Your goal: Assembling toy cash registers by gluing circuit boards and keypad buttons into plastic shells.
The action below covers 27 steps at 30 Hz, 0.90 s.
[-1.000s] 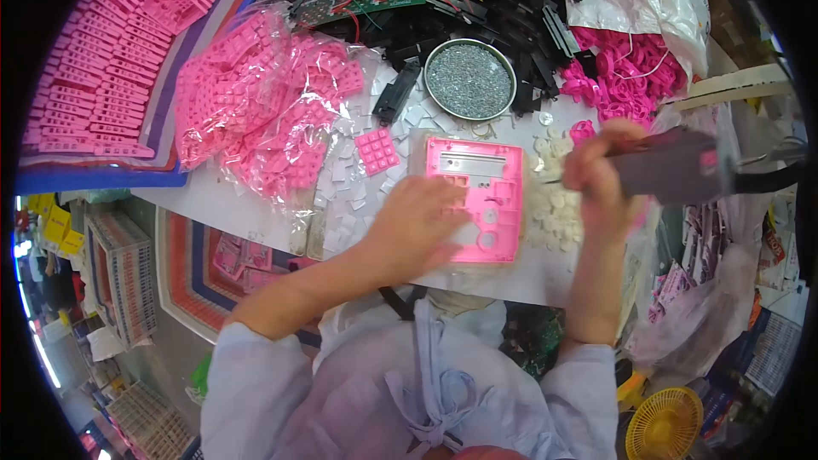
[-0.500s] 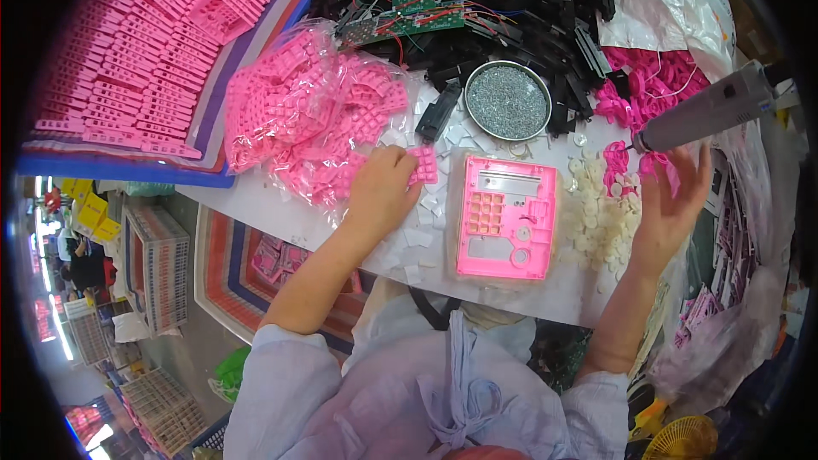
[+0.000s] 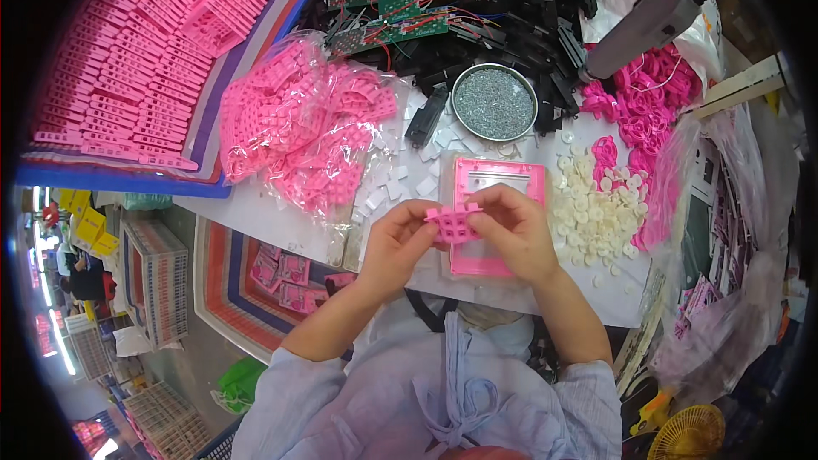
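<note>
Between both hands is a small pink rubber keypad (image 3: 453, 226), tilted above the work spot. My left hand (image 3: 400, 243) pinches its left end, and my right hand (image 3: 517, 234) pinches its right end with thumb and fingers. Under the hands lies a pink plastic housing (image 3: 499, 167) with a window at its far end; my fingers and the keypad cover its middle. To the left, a clear plastic bag (image 3: 294, 119) spills more pink keypads over the table. Small white square pieces (image 3: 396, 187) are scattered between bag and housing.
A round tin of small screws (image 3: 494, 102) stands beyond the housing, before black plastic parts and wired green circuit boards (image 3: 392, 21). Right are white discs (image 3: 601, 209), pink cords (image 3: 652, 89) and a hanging grey electric screwdriver (image 3: 643, 30). A blue-rimmed crate (image 3: 128, 175) of pink housings fills the far left.
My left hand has brought a keypad from the bag to above the housing. My right hand has left the screwdriver side and now grips the keypad too. The screwdriver has swung up and away.
</note>
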Tool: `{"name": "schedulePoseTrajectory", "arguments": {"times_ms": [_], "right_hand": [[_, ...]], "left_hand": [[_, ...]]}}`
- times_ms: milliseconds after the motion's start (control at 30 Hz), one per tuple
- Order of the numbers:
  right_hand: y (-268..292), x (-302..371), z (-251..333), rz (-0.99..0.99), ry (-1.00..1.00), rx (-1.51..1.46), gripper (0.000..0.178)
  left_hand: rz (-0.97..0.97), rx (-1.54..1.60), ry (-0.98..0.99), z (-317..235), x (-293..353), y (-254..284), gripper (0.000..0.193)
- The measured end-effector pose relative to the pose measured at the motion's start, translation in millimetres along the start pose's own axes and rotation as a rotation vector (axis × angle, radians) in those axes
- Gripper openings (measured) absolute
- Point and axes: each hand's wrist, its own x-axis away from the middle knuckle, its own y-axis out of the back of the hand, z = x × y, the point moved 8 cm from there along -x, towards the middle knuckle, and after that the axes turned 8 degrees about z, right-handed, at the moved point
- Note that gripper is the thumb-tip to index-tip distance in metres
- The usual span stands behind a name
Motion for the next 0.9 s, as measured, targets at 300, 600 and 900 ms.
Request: {"name": "schedulePoseTrajectory", "arguments": {"times_ms": [300, 600, 900], "right_hand": [[3.6, -6.9, 49.1, 0.414, 0.196, 0.953, 0.014], [0.6, -39.7, -0.3, 0.346, 0.198, 1.196, 0.014], [2.6, -18.5, 13.4, 0.143, 0.253, 1.242, 0.037]], "left_hand": [[-0.041, -0.379, -0.067, -6.3, 17.6, 51.4, 0.025], [-0.001, -0.455, -0.134, -5.1, 9.5, 34.3, 0.015], [-0.001, -0.527, -0.161, -5.4, 5.8, 37.0, 0.014]]}}
